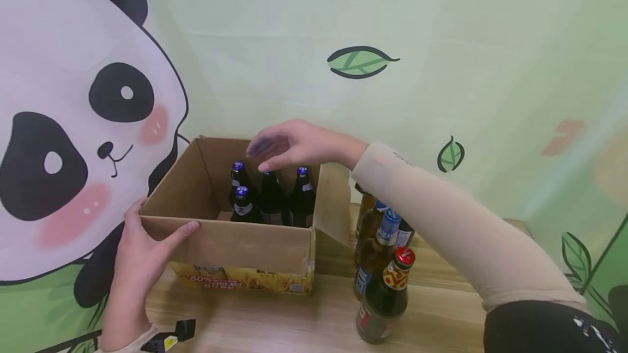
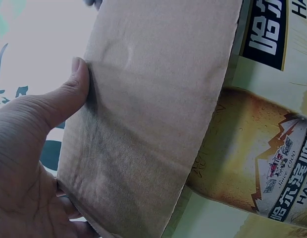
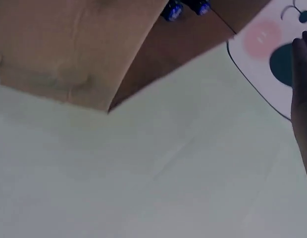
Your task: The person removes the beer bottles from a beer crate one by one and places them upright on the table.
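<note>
A cardboard box (image 1: pixel 235 246) with raised flaps stands on the table in the head view. Several dark beer bottles (image 1: pixel 272 203) with blue caps stand upright inside it; the front wall hides their lower parts. My left hand (image 1: pixel 144 252) grips the box's front left corner, thumb over the front flap (image 2: pixel 143 109) and fingers round the side. Above the bottles hovers my right hand (image 1: pixel 306 143), fingers extended and nothing held. In the right wrist view only part of that hand (image 3: pixel 303 94) shows at the right edge, with two blue caps (image 3: pixel 172 10) at the top.
Right of the box stand more bottles: a red-capped beer bottle (image 1: pixel 385 298) in front, a brown bottle with blue foil (image 1: pixel 378 255) behind it, and others partly hidden by my right sleeve (image 1: pixel 432 211). A side flap (image 1: pixel 333 203) sticks out toward them. A panda-printed cloth (image 1: pixel 490 70) hangs behind the wooden table (image 1: pixel 275 323).
</note>
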Demonstrator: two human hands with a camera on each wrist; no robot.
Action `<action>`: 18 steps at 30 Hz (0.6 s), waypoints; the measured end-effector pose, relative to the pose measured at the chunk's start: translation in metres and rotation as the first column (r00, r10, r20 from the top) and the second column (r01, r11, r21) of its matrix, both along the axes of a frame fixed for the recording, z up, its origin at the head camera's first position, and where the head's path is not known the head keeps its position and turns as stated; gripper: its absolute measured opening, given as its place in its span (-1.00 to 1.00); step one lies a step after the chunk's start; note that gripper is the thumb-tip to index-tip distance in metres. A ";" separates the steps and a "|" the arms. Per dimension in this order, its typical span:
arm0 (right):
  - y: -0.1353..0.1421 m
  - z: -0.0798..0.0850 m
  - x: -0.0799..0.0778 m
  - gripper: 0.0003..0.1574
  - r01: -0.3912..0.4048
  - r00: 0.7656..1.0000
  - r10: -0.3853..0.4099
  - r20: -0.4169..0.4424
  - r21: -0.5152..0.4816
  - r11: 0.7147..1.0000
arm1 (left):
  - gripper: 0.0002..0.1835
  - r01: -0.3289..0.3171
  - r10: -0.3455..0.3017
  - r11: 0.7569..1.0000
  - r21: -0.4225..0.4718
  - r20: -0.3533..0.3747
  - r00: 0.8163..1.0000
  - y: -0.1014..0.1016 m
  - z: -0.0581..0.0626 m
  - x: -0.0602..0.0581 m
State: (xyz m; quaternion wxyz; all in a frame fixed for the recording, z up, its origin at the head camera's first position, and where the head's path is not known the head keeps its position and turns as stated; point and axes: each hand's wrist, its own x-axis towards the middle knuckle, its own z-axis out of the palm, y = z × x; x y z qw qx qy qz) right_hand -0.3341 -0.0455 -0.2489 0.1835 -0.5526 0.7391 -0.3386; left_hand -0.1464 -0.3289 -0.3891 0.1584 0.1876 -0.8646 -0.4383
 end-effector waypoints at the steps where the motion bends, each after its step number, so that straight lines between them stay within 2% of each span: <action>1: -0.008 -0.003 -0.002 -0.44 -0.031 0.999 0.031 0.027 0.024 0.999 | 0.35 0.000 0.000 1.000 0.002 0.004 1.000 0.000 0.000 0.000; 4: -0.029 -0.016 -0.010 -0.45 -0.101 0.993 0.093 0.078 0.099 0.990 | 0.36 0.003 -0.003 1.000 0.005 0.010 1.000 0.000 -0.001 -0.001; 6: -0.040 -0.025 -0.014 -0.45 -0.115 0.992 0.107 0.062 0.155 0.981 | 0.36 -0.002 0.002 1.000 0.006 0.015 1.000 0.000 -0.001 -0.001; 12: -0.065 -0.050 -0.020 -0.40 -0.055 0.995 0.078 -0.067 0.297 0.953 | 0.36 -0.023 0.023 1.000 0.002 0.013 1.000 0.000 0.000 0.000; 18: -0.082 -0.069 -0.027 -0.34 0.028 0.968 0.077 -0.237 0.409 0.912 | 0.37 -0.017 0.017 1.000 0.000 0.023 1.000 -0.002 0.002 0.000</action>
